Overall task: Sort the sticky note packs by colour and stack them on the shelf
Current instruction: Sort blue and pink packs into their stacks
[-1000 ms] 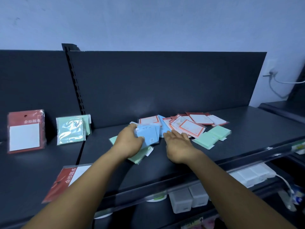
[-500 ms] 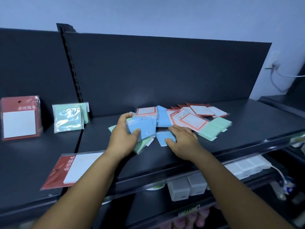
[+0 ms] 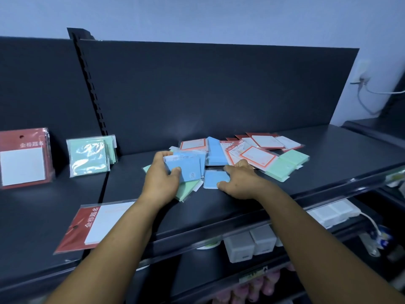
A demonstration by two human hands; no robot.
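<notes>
Blue packs fill my left hand (image 3: pixel 161 181): its fingers curl over the far edge of a small stack of blue sticky note packs (image 3: pixel 186 170) and the thumb pinches the near face, holding the stack tilted just above a green pack (image 3: pixel 187 190) that lies flat on the shelf (image 3: pixel 219 207) under my palm. My right hand (image 3: pixel 240 182) is just beside the left, curled round a single blue pack (image 3: pixel 213 179) lying flat on the shelf, index finger along its far edge and thumb at its near edge. Beyond my two hands another blue pack (image 3: pixel 217 153) rests among the mixed pile, with an orange-framed pack (image 3: pixel 194 144) to its left. Past my right knuckles sits a heap of orange-and-white packs (image 3: pixel 258 157), and further right of them two green packs (image 3: pixel 287 164) lie overlapping. Well off to the left of my left hand, green packs (image 3: pixel 89 156) stand leaning against the back panel, with a red-carded white pack (image 3: pixel 24 159) standing beyond them. Near my left forearm a second red-carded pack (image 3: pixel 96 227) lies flat at the shelf's front edge.
</notes>
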